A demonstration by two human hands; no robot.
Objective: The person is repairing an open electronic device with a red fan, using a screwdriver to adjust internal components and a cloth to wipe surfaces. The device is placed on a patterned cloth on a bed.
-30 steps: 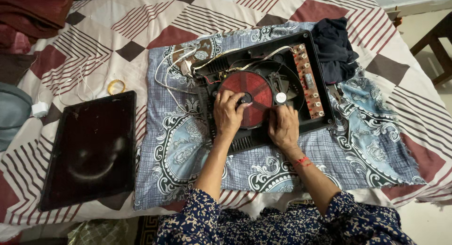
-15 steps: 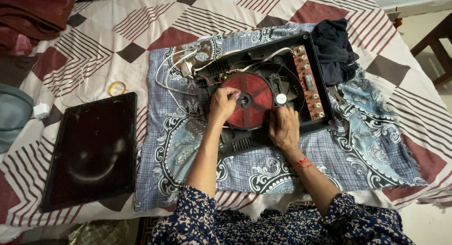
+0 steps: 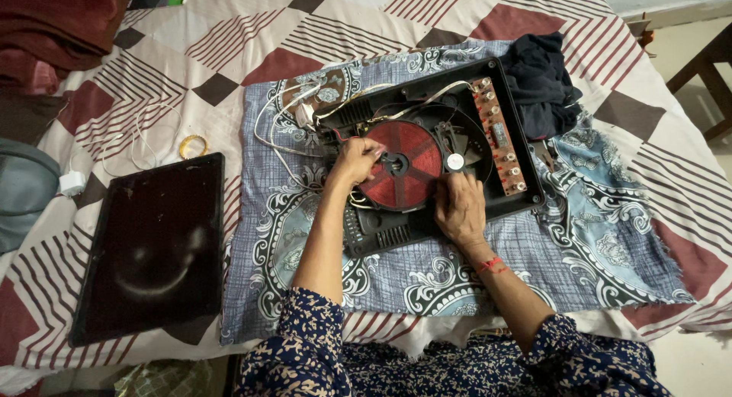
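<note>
While the opened induction cooker base (image 3: pixel 435 157) lies on the blue patterned cloth (image 3: pixel 579 237), its long axis runs left-right, tilted up rightward. Left hand (image 3: pixel 355 160) pinches at the red coil disc (image 3: pixel 402 165); right hand (image 3: pixel 460 209) presses flat, fingers spread, on the coil's lower edge. White wires (image 3: pixel 282 130) crowd the left; dark cloth (image 3: pixel 541 80) sits right, black glass top (image 3: pixel 149 248) well left.

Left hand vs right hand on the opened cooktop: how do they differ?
The left hand sits over the red coil disc, fingertips near its centre; the right hand rests at the disc's near-right edge on the black housing. The right wrist has a red thread; the left is bare. Both are palm-down, holding no tool.
</note>
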